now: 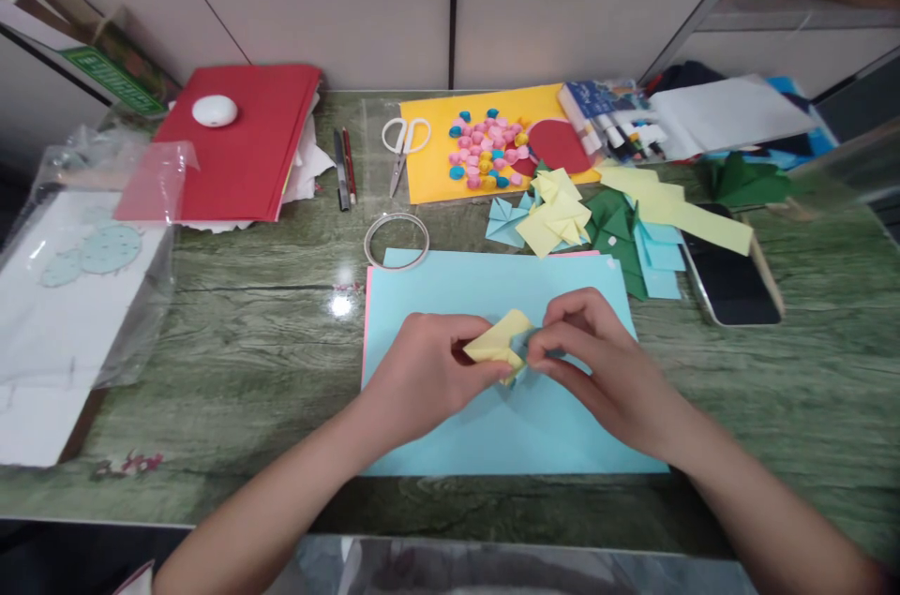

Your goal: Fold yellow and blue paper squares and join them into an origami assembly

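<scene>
My left hand (pixel 436 375) pinches a folded yellow paper piece (pixel 498 339) between thumb and fingers. A small blue paper piece (pixel 520 344) sits against its right side, and my right hand (pixel 597 361) closes its fingertips on that blue edge. Both hands are raised over a light blue paper sheet (pixel 436 445), which has a pink edge showing beneath it. How the two folded pieces join is partly hidden by the fingers. Beyond the sheet lie more folded yellow papers (pixel 559 213), folded blue papers (pixel 506 218) and folded dark green papers (pixel 615 234).
A tape roll (pixel 397 216) overlaps the sheet's far left corner. Scissors (pixel 399 162) and pink, blue and yellow curled bits (pixel 485 145) rest on yellow card (pixel 428 187). At right is a phone (pixel 735 281); at left, a red folder (pixel 246 155) and plastic-covered white paper (pixel 49 333).
</scene>
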Action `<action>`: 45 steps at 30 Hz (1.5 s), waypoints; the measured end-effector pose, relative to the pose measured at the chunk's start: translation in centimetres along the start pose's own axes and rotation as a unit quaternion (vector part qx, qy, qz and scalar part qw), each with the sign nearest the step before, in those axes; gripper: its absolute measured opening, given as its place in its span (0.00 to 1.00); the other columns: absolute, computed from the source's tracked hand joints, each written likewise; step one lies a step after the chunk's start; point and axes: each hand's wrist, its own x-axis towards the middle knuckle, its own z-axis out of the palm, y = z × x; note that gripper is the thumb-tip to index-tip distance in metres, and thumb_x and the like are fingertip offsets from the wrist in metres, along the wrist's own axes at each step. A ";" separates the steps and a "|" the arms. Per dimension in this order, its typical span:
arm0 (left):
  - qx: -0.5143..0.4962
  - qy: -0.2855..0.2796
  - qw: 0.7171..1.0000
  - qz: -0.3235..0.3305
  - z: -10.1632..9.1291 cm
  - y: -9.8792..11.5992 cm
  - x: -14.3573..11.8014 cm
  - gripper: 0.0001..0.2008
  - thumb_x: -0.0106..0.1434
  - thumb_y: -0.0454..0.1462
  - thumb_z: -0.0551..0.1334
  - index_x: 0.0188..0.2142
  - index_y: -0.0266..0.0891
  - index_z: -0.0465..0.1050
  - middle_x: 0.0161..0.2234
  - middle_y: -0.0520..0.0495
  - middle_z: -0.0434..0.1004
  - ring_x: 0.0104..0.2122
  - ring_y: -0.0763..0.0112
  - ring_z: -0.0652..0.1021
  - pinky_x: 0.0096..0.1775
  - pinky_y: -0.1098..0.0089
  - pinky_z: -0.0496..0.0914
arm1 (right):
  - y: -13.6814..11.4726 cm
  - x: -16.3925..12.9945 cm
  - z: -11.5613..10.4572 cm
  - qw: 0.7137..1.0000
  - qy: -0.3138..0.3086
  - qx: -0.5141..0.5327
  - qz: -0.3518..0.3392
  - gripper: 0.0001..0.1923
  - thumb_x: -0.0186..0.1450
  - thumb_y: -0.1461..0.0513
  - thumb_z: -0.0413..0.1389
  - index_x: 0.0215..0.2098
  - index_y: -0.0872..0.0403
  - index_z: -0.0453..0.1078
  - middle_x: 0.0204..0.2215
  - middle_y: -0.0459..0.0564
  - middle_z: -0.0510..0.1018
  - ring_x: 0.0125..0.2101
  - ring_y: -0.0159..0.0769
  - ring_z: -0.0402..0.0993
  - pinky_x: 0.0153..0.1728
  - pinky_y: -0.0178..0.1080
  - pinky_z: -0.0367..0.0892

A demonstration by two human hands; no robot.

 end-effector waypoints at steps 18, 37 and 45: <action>-0.003 -0.020 1.000 -0.009 0.1 -1.1 0.6 0.10 0.53 0.40 0.60 0.23 0.35 0.69 0.19 0.55 0.59 0.22 0.78 0.60 0.22 0.76 0.52 | 0.3 0.3 0.7 0.997 -0.024 0.027 0.070 0.06 0.63 0.67 0.48 0.32 0.50 0.62 0.36 0.47 0.56 0.37 0.32 0.62 0.39 0.37 0.62; -0.008 -0.021 1.000 -0.005 -0.2 -1.0 0.6 0.10 0.53 0.41 0.60 0.23 0.35 0.69 0.18 0.55 0.61 0.22 0.77 0.61 0.22 0.75 0.52 | 0.4 0.3 0.7 0.998 -0.013 0.016 0.055 0.04 0.63 0.65 0.49 0.33 0.50 0.64 0.35 0.48 0.58 0.35 0.34 0.63 0.36 0.39 0.64; 0.015 -0.017 1.000 0.005 -0.4 -1.0 0.7 0.11 0.53 0.41 0.59 0.20 0.36 0.64 0.18 0.56 0.53 0.21 0.78 0.57 0.21 0.75 0.49 | 0.3 0.3 0.7 0.998 -0.018 0.017 0.055 0.04 0.63 0.66 0.49 0.33 0.50 0.64 0.35 0.47 0.57 0.35 0.33 0.62 0.36 0.38 0.64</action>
